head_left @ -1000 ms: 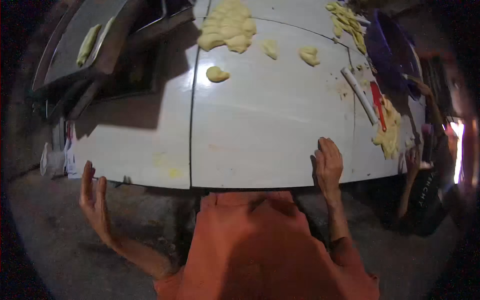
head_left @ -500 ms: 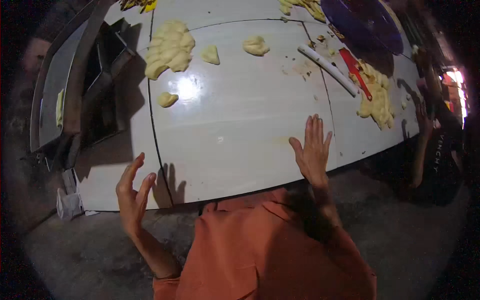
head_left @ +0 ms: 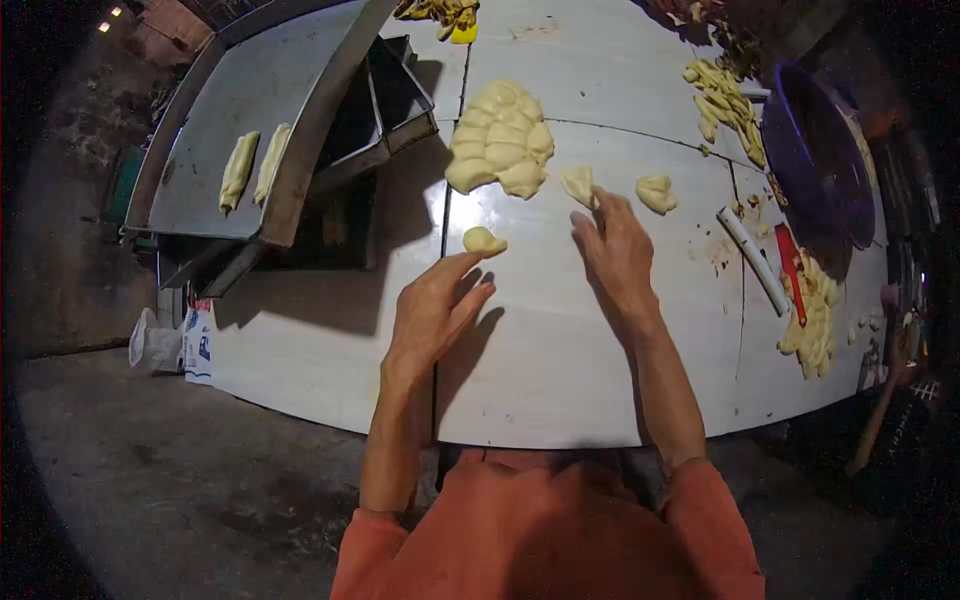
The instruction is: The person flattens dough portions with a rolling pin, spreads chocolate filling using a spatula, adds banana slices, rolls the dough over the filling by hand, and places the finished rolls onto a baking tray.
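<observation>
My left hand reaches over the white table, thumb and fingers apart. Its index fingertip is at the near edge of a small dough ball, and I cannot tell whether it touches. My right hand is farther out, fingers loosely bent and thumb apart, with its fingertips at the right edge of a flat dough piece. Just right of that hand lies a dough lump. A big cluster of joined dough pieces sits beyond both hands.
Stacked metal trays stand at left; the top tray holds two long rolled doughs. At right are a white rod, a red knife-like tool, more dough, a purple basin and peeled bananas. Another person's arm shows far right.
Both hands have moved forward from the table's near edge to the dough pieces. My view has turned left, so two rolls now show on the tray.
</observation>
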A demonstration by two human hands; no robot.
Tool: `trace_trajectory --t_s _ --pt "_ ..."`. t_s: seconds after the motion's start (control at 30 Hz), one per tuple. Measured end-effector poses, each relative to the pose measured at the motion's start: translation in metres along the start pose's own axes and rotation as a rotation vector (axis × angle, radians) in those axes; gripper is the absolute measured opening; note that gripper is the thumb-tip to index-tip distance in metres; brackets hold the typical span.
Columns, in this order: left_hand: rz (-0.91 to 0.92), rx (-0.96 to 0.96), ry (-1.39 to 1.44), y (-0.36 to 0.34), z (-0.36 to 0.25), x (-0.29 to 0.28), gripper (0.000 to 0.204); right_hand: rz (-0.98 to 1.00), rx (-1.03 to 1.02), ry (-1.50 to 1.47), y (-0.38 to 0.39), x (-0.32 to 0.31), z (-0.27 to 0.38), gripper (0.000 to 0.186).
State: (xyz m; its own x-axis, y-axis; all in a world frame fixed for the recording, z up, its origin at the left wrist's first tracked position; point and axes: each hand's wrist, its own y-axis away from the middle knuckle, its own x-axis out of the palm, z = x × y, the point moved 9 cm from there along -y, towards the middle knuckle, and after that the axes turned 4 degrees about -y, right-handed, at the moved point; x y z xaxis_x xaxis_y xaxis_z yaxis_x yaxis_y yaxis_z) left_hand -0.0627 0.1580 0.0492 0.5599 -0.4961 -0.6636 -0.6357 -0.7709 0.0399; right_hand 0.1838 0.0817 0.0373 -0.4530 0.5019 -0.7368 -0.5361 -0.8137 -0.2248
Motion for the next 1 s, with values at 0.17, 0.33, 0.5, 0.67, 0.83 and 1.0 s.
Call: trace_trajectory --t_s 0.17,0.33,0.5,0.67,0.83,1.0 --pt "0.012 0.081 -0.025 -0.041 -0.009 -0.001 0.039 -0.160 -0.120 0.375 -0.057 0.032 -0.019 0.035" --pt "0.053 0.076 0.049 -0.046 -0.008 0.008 0.041 0.154 0.150 -0.136 -0.060 0.032 -0.030 0.027" --pt "0.065 0.079 0.061 -0.040 -0.012 0.022 0.041 0.241 0.326 -0.612 -0.033 0.009 -0.026 0.035" --pt "0.069 0.072 0.140 -0.028 -0.016 0.035 0.042 0.385 0.404 -0.758 -0.022 0.005 0.000 0.033" --pt "-0.019 0.105 0.020 -0.024 -0.020 0.035 0.040 -0.150 -0.169 0.309 -0.069 -0.004 -0.018 0.047" --pt "-0.083 0.087 0.002 -0.036 -0.008 0.012 0.037 -0.004 -0.165 -0.063 -0.056 0.036 0.020 0.048"
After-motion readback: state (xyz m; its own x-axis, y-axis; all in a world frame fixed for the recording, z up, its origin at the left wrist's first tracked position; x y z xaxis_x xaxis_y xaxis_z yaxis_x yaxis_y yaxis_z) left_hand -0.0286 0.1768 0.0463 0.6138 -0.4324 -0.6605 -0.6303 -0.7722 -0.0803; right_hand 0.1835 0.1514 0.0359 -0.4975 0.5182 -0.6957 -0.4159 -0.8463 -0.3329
